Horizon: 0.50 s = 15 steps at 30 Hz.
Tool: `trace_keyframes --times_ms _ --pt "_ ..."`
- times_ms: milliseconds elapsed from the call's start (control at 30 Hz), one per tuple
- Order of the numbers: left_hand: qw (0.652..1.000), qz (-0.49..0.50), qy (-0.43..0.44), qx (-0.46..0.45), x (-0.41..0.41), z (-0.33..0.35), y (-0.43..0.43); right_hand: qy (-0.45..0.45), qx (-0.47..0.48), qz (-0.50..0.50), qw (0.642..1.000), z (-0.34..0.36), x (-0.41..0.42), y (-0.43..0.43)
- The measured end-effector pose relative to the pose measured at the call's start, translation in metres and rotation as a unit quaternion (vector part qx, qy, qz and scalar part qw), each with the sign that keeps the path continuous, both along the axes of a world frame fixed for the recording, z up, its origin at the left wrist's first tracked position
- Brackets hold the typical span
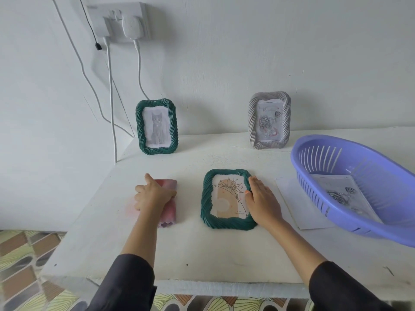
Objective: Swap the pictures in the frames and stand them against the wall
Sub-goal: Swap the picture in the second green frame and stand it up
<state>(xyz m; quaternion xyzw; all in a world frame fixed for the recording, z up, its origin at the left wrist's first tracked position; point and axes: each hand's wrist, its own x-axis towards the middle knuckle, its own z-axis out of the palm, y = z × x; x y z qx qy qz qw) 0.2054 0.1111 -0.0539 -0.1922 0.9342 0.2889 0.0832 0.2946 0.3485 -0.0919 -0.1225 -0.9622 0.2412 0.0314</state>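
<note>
A green twisted-rim frame [207,198] holding a flower drawing lies flat in the middle of the white table [179,250]. My right hand [262,202] rests with straight fingers on its right rim. My left hand [153,195] lies on a pink frame [169,213] that sits flat to the left; its picture side is hidden. Another green frame [157,127] with a cat picture leans upright against the wall at the back left. A grey frame [269,123] with a rose picture leans against the wall at the back right.
A purple plastic basket [350,189] stands at the right, with a rose print [343,196] inside and a white sheet [289,198] under it. White cables [111,97] hang from a wall socket [122,21] at the back left. The table's left edge drops to a patterned floor.
</note>
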Motion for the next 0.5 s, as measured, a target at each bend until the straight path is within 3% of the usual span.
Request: trace_keyframes --times_ms 100,267,333,433,500 --pt "0.998 -0.012 -0.005 0.057 0.0 0.004 -0.004 0.014 -0.046 -0.007 0.999 0.001 0.0 0.003" --pt "0.957 -0.065 -0.018 0.283 -0.005 0.024 0.005 0.081 -0.264 -0.013 0.961 0.024 0.003 -0.002" --pt "0.931 -0.107 -0.01 0.35 0.001 0.037 0.025 0.062 -0.367 0.015 0.928 0.043 0.004 -0.016" --pt "0.893 -0.168 -0.001 0.418 0.012 0.054 0.064 0.016 -0.535 0.076 0.842 0.063 0.0 -0.031" --pt "0.855 -0.204 -0.019 0.477 0.018 0.059 0.086 0.029 -0.572 0.055 0.818 0.066 -0.007 -0.04"
